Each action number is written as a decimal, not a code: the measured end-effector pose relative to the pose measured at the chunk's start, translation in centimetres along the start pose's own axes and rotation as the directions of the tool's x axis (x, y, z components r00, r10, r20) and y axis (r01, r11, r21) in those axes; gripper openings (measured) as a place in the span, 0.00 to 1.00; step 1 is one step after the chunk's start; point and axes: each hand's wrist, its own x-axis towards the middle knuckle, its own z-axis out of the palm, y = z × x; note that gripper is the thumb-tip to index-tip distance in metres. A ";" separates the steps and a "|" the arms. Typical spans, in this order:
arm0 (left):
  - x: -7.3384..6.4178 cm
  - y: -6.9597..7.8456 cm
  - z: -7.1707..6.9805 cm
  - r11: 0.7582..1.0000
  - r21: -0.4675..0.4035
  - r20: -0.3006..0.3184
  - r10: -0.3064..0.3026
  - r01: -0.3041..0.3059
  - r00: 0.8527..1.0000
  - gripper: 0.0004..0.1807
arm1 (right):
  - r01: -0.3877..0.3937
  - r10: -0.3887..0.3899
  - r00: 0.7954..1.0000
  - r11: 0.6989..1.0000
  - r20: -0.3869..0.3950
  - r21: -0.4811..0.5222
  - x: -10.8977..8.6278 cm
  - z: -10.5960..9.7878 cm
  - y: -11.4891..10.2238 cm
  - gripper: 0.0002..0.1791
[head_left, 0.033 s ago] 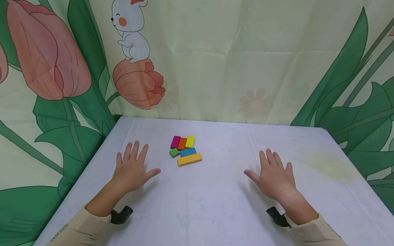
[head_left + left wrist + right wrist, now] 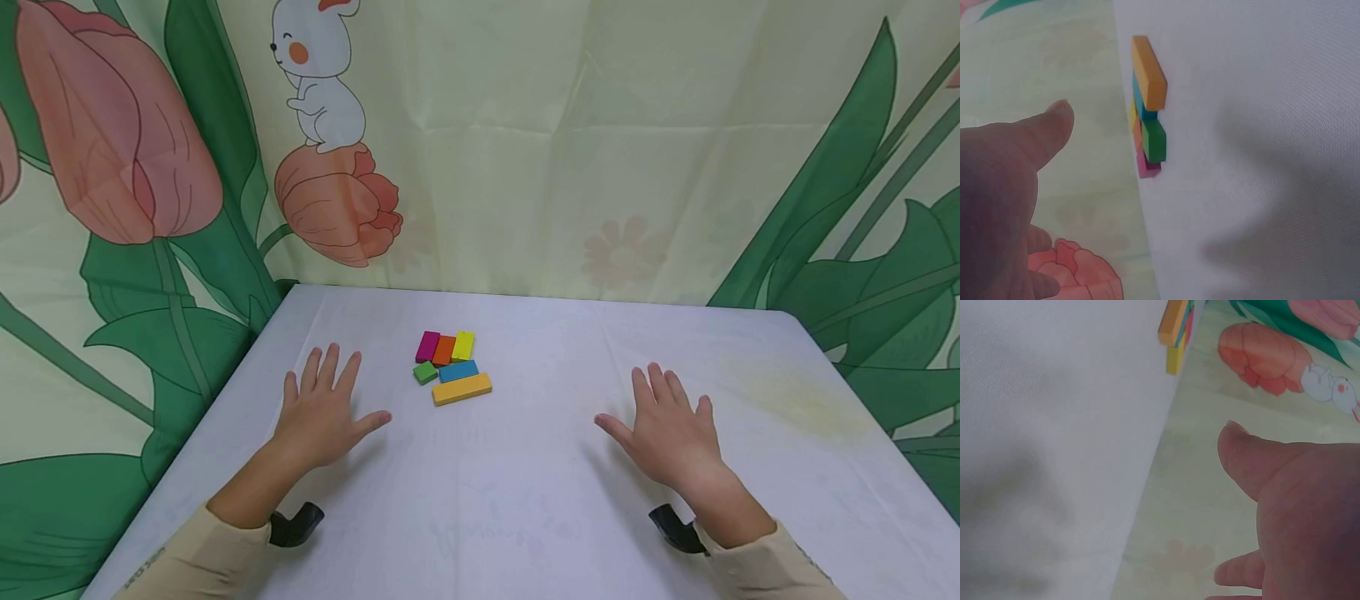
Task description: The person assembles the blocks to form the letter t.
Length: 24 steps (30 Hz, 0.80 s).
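My left hand (image 2: 318, 417) is held palm down over the left part of the table, fingers spread and straight, with nothing in it. To its right lies a small group of coloured blocks: purple (image 2: 427, 347), orange-red (image 2: 443, 351), yellow (image 2: 462, 346), green (image 2: 424, 372), blue (image 2: 458, 372) and a longer amber one (image 2: 462, 389). In the left wrist view the thumb (image 2: 1047, 134) is apart from the amber block (image 2: 1149, 72). My right hand (image 2: 671, 429) is also spread and holds nothing, well right of the blocks. Shadows fall beneath both hands.
A white cloth covers the table (image 2: 525, 500). Behind it hangs a curtain (image 2: 510, 167) printed with tulips, leaves and a rabbit. Black wrist mounts (image 2: 297, 525) show at both beige sleeves (image 2: 202, 554).
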 end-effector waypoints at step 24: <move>1.1 -0.3 0.8 0.996 -0.061 -0.089 0.060 -0.066 0.994 0.54 | 0.003 -0.002 1.000 1.000 -0.025 0.028 0.1 0.4 -0.4 0.57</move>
